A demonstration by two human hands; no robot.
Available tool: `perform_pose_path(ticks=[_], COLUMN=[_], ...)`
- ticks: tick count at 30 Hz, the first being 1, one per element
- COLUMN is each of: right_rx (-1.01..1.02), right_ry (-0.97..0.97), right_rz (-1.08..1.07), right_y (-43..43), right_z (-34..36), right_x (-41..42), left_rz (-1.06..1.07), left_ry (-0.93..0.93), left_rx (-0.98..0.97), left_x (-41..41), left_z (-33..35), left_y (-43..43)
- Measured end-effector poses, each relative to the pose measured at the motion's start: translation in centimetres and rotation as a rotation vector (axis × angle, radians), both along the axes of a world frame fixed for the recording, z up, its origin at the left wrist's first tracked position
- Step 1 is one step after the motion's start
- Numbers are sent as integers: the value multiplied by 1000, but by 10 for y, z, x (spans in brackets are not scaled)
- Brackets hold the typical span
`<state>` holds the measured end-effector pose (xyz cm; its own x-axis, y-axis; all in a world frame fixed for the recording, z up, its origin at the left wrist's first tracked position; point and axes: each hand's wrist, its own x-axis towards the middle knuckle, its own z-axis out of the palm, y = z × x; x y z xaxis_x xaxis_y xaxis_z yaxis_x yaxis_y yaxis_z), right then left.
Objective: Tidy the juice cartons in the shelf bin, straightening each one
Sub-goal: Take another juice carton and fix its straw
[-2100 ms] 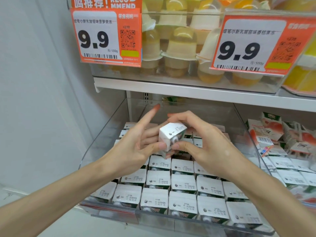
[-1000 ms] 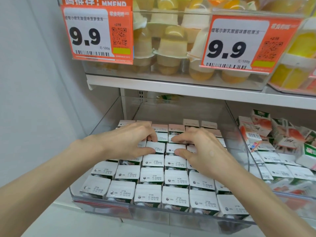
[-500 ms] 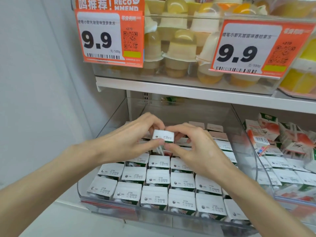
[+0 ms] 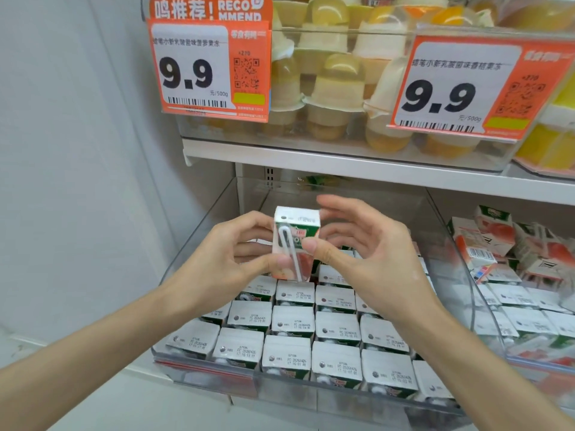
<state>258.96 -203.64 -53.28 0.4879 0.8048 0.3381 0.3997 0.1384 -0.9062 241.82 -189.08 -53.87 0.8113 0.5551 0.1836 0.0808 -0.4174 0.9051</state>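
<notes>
From the head view, our left hand [image 4: 230, 253] grips a small white-topped, green-and-red juice carton [image 4: 297, 231] with a white straw on its face, thumb on the front and fingers curled behind. The carton is upright and lifted clear above the clear plastic shelf bin [image 4: 280, 194]. Our right hand [image 4: 367, 253] is open: its thumb touches the carton's front edge, and the other fingers are spread loose and blurred beside it. Below, the white-topped rows of cartons [image 4: 292, 325] stand packed edge to edge. The slot this one belongs in is hidden behind our hands, and that is the risk: lowered blind or tilted, a corner or the straw could catch on a neighbour and tip it. With only one hand gripping, a slip would drop the carton onto the straight rows.
</notes>
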Motion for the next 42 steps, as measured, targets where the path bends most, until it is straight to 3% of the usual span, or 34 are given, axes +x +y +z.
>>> perform_pose_path(ticks=[4,15,28,42], right_rx=[-67,-56,-64,-129], right_ry=[131,311,324,292], right_rz=[9,-28,-45,-3], right_y=[0,-3,-1,-6], right_z=[1,-1,-3,-1], right_x=[-1,-3,-9,-10], left_rz=[53,-15,-68,-76], left_ry=[-77,-46,-96,-103], left_rx=[-130,-267,-608,-668], left_x=[-1,1,6,7], left_z=[4,2,-1,0], left_y=[-3,-7,-7,-8])
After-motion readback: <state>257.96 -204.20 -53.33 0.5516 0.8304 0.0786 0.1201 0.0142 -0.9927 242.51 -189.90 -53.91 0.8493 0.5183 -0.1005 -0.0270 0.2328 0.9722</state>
